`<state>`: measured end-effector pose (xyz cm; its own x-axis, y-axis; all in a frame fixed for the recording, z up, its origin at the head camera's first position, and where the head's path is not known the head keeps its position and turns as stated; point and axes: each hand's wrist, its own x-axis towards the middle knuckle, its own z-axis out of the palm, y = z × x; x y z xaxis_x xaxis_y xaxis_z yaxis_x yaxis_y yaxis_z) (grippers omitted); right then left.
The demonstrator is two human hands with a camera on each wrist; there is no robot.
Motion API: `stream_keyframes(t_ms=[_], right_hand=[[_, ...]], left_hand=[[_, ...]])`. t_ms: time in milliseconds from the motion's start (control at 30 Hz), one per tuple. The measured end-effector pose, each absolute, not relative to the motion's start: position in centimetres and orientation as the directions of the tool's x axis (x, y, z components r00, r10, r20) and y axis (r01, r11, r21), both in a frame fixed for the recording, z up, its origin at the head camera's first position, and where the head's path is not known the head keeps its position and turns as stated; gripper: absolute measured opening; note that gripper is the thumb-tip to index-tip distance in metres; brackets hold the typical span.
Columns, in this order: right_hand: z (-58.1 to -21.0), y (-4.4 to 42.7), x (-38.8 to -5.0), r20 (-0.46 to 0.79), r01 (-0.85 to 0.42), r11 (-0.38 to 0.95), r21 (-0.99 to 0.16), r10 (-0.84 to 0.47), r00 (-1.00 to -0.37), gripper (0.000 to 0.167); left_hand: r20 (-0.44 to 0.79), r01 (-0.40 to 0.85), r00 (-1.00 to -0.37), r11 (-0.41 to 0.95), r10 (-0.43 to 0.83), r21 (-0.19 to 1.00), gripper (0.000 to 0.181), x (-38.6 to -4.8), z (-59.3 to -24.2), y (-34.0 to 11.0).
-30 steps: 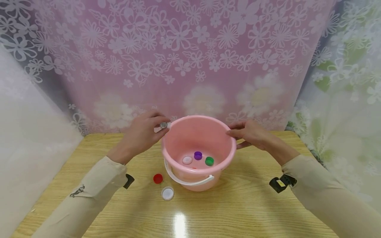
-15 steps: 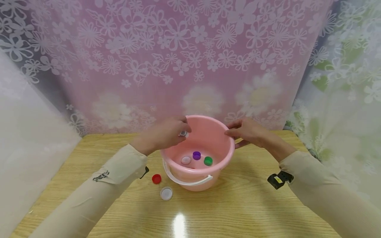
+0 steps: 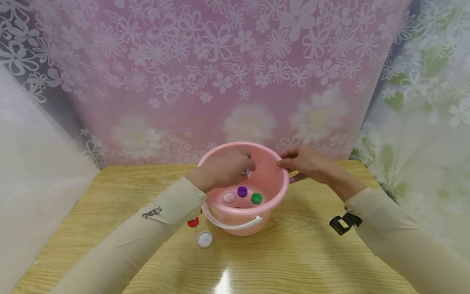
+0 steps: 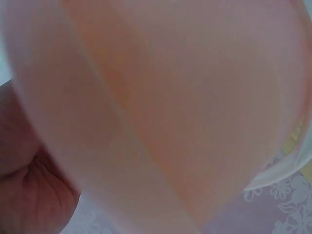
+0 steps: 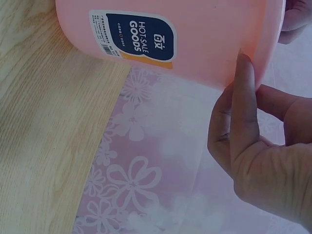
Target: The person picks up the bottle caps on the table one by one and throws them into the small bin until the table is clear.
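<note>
A pink bucket stands on the wooden table, its white handle hanging down at the front. My left hand reaches over the left rim into the bucket and pinches a small whitish cap, mostly hidden by the fingers. My right hand grips the right rim, thumb and fingers on either side of the wall. On the bucket's floor lie a white cap, a purple cap and a green cap. The blurred bucket wall fills most of the left wrist view.
Left of the bucket, a red cap lies on the table, partly covered by my left sleeve. A round white cap is in front of it. Behind the table hangs a pink flowered curtain.
My left hand has moved right, from outside the left rim to inside the bucket, carrying the small whitish cap. The right hand keeps its grip on the rim.
</note>
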<state>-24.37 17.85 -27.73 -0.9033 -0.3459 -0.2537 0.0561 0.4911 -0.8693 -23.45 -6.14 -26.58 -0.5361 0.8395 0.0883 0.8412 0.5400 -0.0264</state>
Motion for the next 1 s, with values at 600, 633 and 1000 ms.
stream_keyframes(t_ms=[600,633,1000], right_hand=[[-28.1,17.9,-24.3,-0.247,0.062,0.474,-0.878,-0.339,-0.908,0.04],[-28.1,17.9,-24.4,-0.244,0.059,0.472,-0.88,-0.342,-0.907,0.041],[-28.7,18.2,-24.4,-0.224,0.04,0.458,-0.888,-0.355,-0.908,0.043]], left_hand=[[0.146,0.819,-0.566,0.574,0.812,-0.021,0.03,-23.3,-28.0,-7.3],[0.164,0.814,-0.568,0.58,0.807,-0.035,0.031,-23.2,-28.0,-7.6],[0.366,0.683,-0.642,0.719,0.674,-0.128,0.037,-22.5,-27.5,-11.6]])
